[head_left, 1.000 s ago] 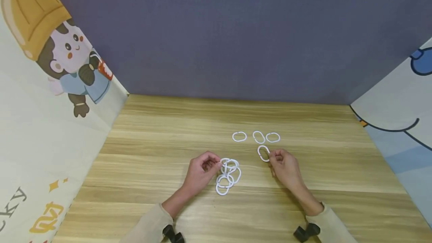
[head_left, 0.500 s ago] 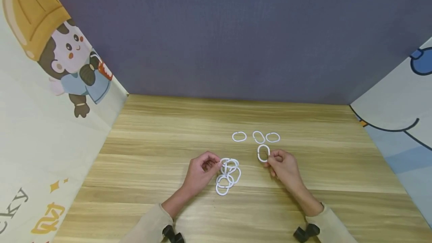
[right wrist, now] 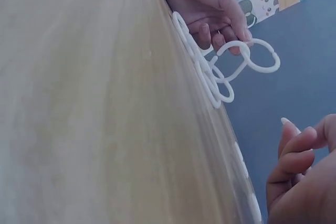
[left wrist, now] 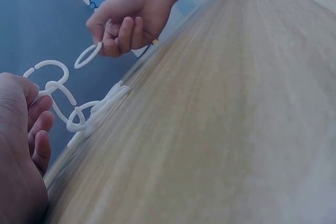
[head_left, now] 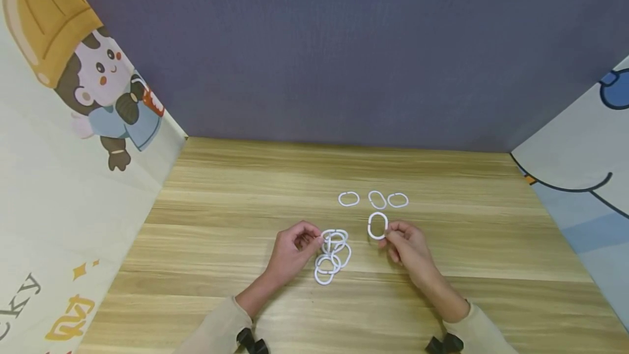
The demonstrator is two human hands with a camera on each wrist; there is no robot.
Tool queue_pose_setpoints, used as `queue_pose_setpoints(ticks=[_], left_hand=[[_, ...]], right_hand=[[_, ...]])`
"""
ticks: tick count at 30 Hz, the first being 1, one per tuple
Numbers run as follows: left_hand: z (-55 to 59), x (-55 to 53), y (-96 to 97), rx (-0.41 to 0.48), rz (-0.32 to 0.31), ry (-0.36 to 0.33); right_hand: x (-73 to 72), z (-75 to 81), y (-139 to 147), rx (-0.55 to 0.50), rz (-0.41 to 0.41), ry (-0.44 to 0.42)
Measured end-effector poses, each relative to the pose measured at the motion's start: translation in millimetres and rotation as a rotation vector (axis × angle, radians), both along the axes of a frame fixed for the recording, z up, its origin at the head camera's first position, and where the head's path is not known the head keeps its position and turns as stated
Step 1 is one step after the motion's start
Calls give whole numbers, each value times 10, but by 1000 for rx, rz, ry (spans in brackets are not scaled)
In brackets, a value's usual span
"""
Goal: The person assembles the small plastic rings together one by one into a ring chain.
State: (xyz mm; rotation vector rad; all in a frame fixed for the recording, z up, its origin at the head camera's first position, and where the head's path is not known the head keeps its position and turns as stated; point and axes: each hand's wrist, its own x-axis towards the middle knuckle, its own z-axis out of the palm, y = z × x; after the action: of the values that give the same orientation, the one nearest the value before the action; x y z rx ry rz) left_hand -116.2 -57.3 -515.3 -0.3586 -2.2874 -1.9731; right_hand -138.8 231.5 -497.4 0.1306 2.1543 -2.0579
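My left hand (head_left: 294,250) pinches the end ring of a chain of linked white plastic rings (head_left: 336,258). In the left wrist view that end ring (left wrist: 52,62) is raised, and the chain (left wrist: 79,121) trails down to the table. To the right, my right hand (head_left: 410,247) pinches a single white oval ring (head_left: 369,225) between thumb and forefinger, held above the table and apart from the chain. Small gaps show in the ring outlines. The right wrist view shows the linked rings (right wrist: 262,69) hanging from the left hand; there the ring in the right hand is mostly hidden.
Three loose white rings lie beyond the hands: a left one (head_left: 349,205), a middle one (head_left: 377,192) and a right one (head_left: 398,206). The wood-grain table (head_left: 236,190) ends at a dark blue back panel (head_left: 344,70), with printed side panels left and right.
My right hand has moved a little left, toward the chain, and its ring has turned more upright. The left hand and the chain have stayed in place.
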Motion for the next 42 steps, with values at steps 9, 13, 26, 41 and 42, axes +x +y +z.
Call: queue_pose_setpoints(ticks=[9, 13, 26, 41, 42], left_hand=[[-23, -14, 12, -5, 2, 15], [-26, -17, 15, -10, 2, 16], [-37, -31, 17, -15, -9, 21], [-28, -27, 12, -16, -19, 24], [-27, -27, 11, -15, -20, 25]], right_hand=[[58, 85, -68, -14, 30, 17], [90, 131, -111, -22, 57, 30], [139, 231, -289, -49, 98, 4], [159, 229, -412, -45, 177, -29], [157, 223, -416, -41, 179, -34]])
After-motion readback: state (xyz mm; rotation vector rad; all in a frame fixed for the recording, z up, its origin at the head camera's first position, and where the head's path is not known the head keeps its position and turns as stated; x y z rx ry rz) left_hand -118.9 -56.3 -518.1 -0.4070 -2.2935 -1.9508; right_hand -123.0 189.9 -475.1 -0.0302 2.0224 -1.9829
